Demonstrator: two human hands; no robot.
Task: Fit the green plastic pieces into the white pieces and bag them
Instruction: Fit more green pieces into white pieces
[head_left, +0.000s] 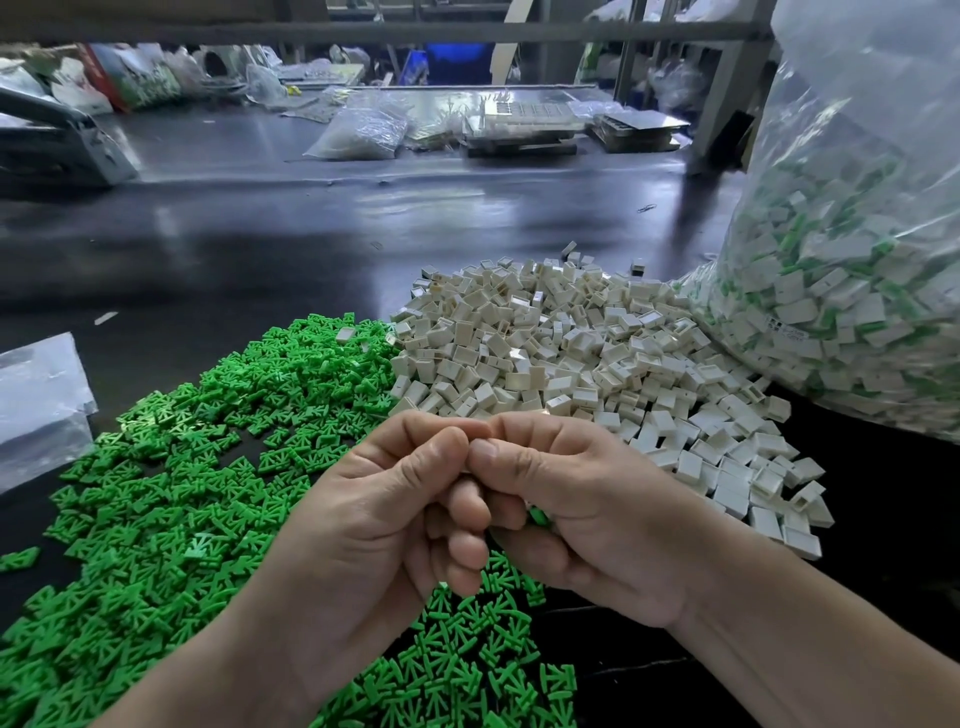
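A wide heap of flat green plastic pieces covers the dark table at the left and front. Beside it, to the right, lies a mound of small white box-shaped pieces. My left hand and my right hand meet above the front of the heaps, fingers curled and thumbs touching. A bit of a green piece shows under my right hand's fingers; whatever else the hands pinch is hidden. A large clear bag at the right holds fitted white-and-green pieces.
An empty-looking clear plastic bag lies at the left edge. Across the dark shiny table sit more plastic bags, metal trays and clutter. A grey frame post stands behind the big bag.
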